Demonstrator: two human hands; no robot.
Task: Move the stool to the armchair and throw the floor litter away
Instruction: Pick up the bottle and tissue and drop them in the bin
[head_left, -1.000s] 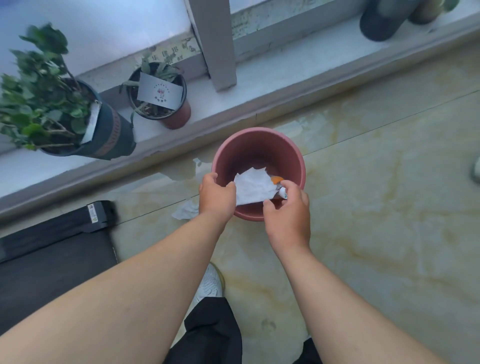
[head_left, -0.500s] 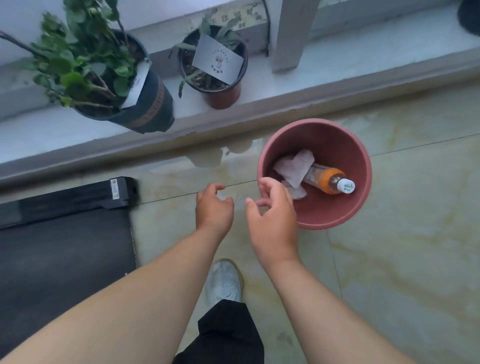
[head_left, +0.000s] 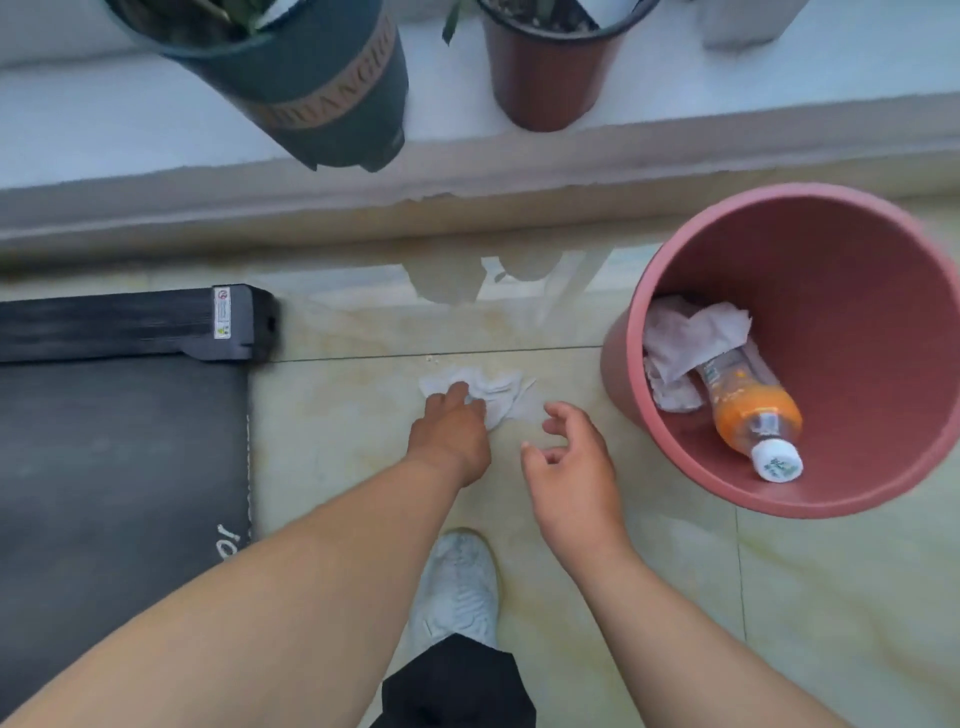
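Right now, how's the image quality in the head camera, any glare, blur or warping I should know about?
Head view: soft daylight, no hard shadows; the glossy floor tiles mirror the window frame and the plant pots near the ledge; wide-angle warping tilts the dark pot and stretches the pink bin; the white tissue under the left hand is pale and low-contrast; the right hand looks sharp.

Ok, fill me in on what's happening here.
A person is bent over picking litter off the floor. The left hand is on a crumpled tissue lying on the tiles; the right hand hovers open beside it, empty. The pink bin to the right already holds tissues and a bottle.
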